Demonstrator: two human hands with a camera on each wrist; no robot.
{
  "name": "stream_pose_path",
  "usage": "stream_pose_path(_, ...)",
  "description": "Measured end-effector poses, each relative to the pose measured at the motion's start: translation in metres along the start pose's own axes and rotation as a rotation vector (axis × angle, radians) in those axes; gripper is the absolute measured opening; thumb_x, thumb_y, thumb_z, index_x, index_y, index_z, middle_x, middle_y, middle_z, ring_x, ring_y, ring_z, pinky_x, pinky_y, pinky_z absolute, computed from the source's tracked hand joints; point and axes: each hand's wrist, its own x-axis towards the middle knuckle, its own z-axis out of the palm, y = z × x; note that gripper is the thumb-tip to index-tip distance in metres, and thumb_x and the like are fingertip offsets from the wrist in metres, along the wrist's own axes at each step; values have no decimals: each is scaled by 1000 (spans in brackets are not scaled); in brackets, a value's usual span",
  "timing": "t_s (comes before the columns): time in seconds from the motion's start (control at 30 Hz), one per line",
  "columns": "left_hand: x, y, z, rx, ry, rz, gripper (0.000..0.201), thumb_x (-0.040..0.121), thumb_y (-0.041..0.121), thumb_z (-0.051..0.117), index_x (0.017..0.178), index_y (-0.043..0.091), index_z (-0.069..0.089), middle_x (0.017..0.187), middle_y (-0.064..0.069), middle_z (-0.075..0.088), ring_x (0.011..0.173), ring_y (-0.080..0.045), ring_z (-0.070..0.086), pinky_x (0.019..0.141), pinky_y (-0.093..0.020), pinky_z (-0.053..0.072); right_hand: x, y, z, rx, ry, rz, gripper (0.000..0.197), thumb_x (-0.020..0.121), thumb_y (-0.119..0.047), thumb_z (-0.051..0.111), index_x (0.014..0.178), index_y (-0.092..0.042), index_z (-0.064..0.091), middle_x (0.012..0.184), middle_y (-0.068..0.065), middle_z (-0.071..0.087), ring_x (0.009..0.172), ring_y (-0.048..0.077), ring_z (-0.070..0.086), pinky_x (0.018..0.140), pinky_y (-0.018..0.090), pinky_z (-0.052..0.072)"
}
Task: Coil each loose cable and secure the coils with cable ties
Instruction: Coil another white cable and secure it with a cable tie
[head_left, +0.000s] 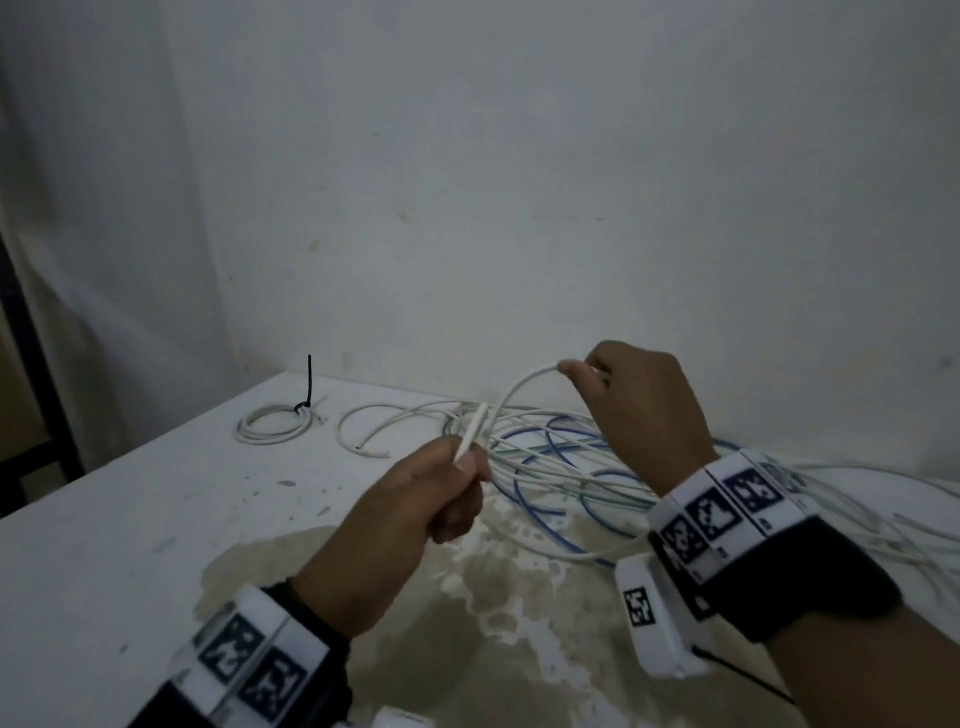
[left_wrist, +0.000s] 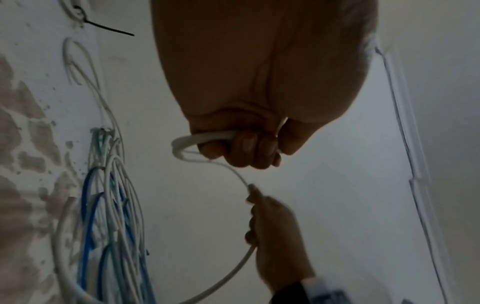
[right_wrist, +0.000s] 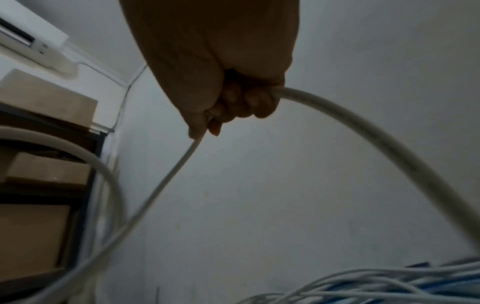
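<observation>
Both hands hold one white cable (head_left: 519, 387) above the table. My left hand (head_left: 452, 488) grips it near its free end, which sticks up past the thumb; in the left wrist view the cable (left_wrist: 205, 137) curls round the fingers of my left hand (left_wrist: 244, 148). My right hand (head_left: 613, 384) pinches the same cable higher up and farther back, and the span between the hands arches. In the right wrist view my right hand (right_wrist: 233, 111) is closed on the cable (right_wrist: 363, 131). A tangle of loose white and blue cables (head_left: 561, 467) lies under the hands.
A finished white coil (head_left: 272, 423) bound with a black cable tie (head_left: 308, 387) lies at the table's far left. A short loose white cable (head_left: 363, 431) curves beside it. The white table (head_left: 130, 519) has a brown stain near me. A wall stands close behind.
</observation>
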Motion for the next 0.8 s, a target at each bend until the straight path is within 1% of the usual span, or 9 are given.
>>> stream_pose_path(0.07,4,-8,6,113,31,64,30,87,32,40,84,6,54,57,6,35,52,-7,31,53,-17,28,3,-12,-2,133,-17,90,45,94,-38,51,69,-2,60,59,7,54,55,20,50,49,21,30)
stream_pose_path(0.1,6,-11,8,170,48,95,29,87,33,39,80,8,53,57,9,37,53,-5,33,54,-15,30,5,-18,-3,273,-68,159,45,95,-35,50,74,2,62,59,11,54,53,23,49,50,25,32)
stream_pose_path(0.23,14,-19,10,240,112,151,30,98,27,40,70,18,44,58,16,46,56,2,42,62,-7,37,-1,-43,-16,1038,-460,492,20,98,-13,43,87,-3,58,56,4,48,46,15,40,45,25,33)
stream_pose_path(0.3,17,-21,9,244,144,157,32,102,19,39,70,18,43,58,16,47,55,2,42,61,-7,37,-9,-48,-18,1047,-572,452,17,100,-16,39,92,-9,53,55,3,49,45,15,41,45,25,33)
stream_pose_path(0.37,20,-22,9,255,139,173,29,98,26,40,71,16,42,58,14,45,56,1,39,60,-9,36,-17,-48,-17,987,-599,433,19,101,-19,38,94,-12,53,53,3,47,41,13,36,44,24,29)
stream_pose_path(0.47,23,-26,12,244,136,162,27,90,35,37,76,14,46,58,15,44,56,1,38,59,-9,35,-27,-45,-9,906,-520,402,24,99,-18,40,89,-13,61,52,1,45,38,10,33,46,24,25)
stream_pose_path(0.57,21,-24,24,229,150,166,24,95,33,37,81,19,51,60,17,49,57,3,43,60,-7,35,-43,-42,1,757,-389,223,24,98,-23,44,85,-22,64,51,-11,51,44,2,40,53,25,32)
stream_pose_path(0.63,20,-20,32,169,213,145,27,102,25,36,80,23,51,61,14,47,57,4,42,60,-8,36,-54,-43,3,646,-322,104,24,98,-24,44,84,-26,64,55,-17,54,50,1,47,55,15,33)
stream_pose_path(0.8,26,-18,36,-181,297,32,44,92,46,40,87,6,56,82,-11,53,82,-22,47,82,-40,38,-76,-51,7,605,-241,-41,26,98,-15,41,102,-26,64,82,-16,61,84,0,54,72,7,39)
